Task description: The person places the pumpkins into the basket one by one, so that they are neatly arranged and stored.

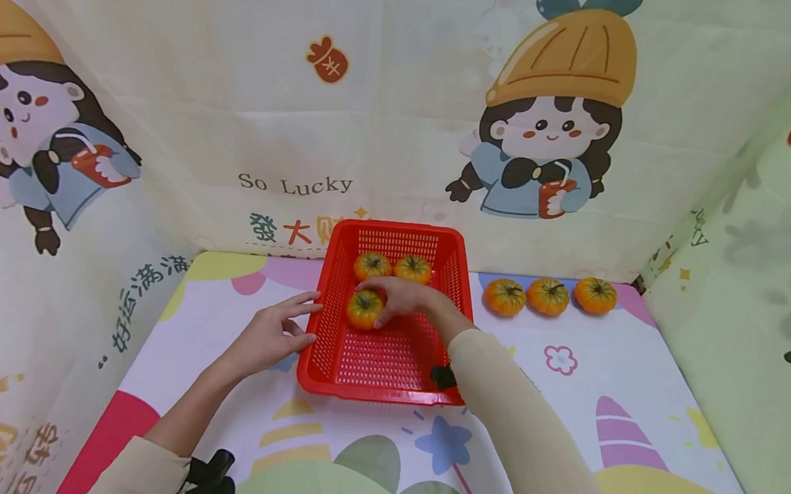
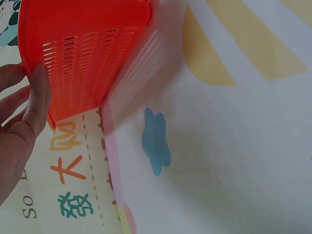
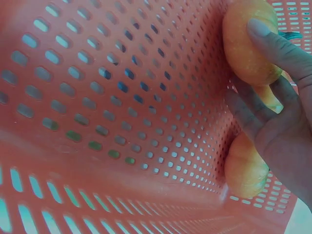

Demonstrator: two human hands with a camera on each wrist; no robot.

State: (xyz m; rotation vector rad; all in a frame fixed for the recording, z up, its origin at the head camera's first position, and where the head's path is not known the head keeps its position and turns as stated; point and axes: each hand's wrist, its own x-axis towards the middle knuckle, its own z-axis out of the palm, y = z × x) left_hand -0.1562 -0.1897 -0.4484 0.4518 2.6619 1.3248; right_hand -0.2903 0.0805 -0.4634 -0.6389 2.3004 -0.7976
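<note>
— What does the right-hand grip [image 1: 401,296] have?

— It is grasping one small pumpkin [image 1: 363,312], with thumb and fingers on different sides. I suppose this is because a round body rolls easily. The pumpkin is inside the red basket [image 1: 382,394], near its middle; if it touches the basket's bottom, I cannot tell.

— And the left-hand grip [image 1: 270,338]?

— It is not clenched. Its fingers lie lightly against the basket's left rim, perhaps to steady it.

— Where are the others?

— Two more pumpkins [image 1: 374,263] sit side by side at the basket's far end. Three further pumpkins [image 1: 548,297] make a row outside, to the right, probably placed there because the right arm reaches them comfortably.

— What is underneath and around?

— The table [image 1: 530,408] has a white top with colourful printed shapes. Behind it hangs a pale cloth [image 1: 411,154] with cartoon figures and the words "So Lucky"; similar cloth covers both sides.
</note>
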